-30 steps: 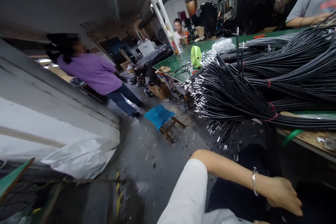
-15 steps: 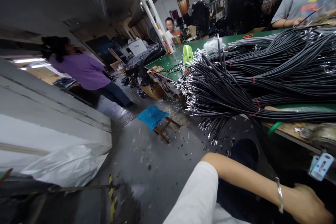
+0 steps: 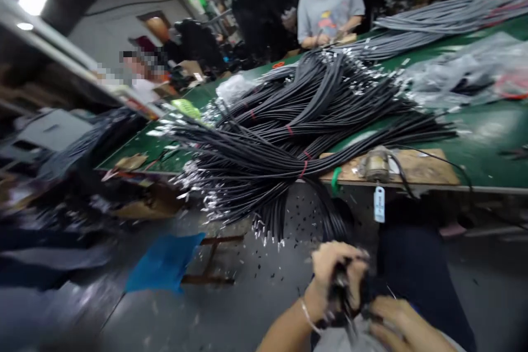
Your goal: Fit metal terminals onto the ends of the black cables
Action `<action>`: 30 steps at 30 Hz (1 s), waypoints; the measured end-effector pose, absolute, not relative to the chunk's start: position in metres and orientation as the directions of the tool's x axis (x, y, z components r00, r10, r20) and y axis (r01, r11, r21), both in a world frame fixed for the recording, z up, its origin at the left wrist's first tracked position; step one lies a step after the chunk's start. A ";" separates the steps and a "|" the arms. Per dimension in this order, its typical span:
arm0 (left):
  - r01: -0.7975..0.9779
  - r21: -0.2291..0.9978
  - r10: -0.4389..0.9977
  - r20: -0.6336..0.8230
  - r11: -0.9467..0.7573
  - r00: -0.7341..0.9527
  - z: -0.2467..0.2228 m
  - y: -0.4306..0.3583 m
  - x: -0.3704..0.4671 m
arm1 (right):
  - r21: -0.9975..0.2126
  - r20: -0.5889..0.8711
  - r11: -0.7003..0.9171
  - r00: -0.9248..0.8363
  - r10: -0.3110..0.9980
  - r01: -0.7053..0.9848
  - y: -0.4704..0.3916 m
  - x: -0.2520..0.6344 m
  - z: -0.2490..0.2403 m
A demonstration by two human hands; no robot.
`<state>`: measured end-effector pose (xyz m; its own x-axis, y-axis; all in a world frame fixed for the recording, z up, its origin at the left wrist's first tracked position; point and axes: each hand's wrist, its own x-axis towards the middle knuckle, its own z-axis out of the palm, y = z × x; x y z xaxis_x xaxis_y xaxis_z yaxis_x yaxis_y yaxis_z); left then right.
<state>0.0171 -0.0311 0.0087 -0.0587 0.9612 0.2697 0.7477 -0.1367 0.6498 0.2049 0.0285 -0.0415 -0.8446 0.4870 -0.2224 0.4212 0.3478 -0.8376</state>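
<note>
Left hand (image 3: 325, 269) curled round dark bundle (image 3: 340, 286); right hand (image 3: 391, 316) close by, blurred, grip unclear. Best: hold snugly, avoid twisting strands.

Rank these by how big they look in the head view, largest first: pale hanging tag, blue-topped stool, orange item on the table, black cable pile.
1. Black cable pile
2. Blue-topped stool
3. Pale hanging tag
4. Orange item, farther back

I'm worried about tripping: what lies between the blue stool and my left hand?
The head view shows grey floor, littered, between the blue stool and your left hand.
</note>
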 end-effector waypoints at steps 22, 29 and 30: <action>0.554 0.823 0.915 0.310 -0.122 -0.258 0.006 -0.019 0.013 | -0.987 0.135 0.159 -0.414 0.900 0.023 0.072 0.127 -0.011; 0.579 0.806 0.872 0.365 -0.122 -0.325 0.006 -0.012 0.018 | -0.997 0.030 0.063 -0.557 0.830 0.039 0.101 0.156 -0.005; 0.585 0.801 0.871 0.373 -0.128 -0.320 0.006 -0.011 0.018 | -0.996 0.036 0.079 -0.623 0.781 0.041 0.098 0.157 -0.003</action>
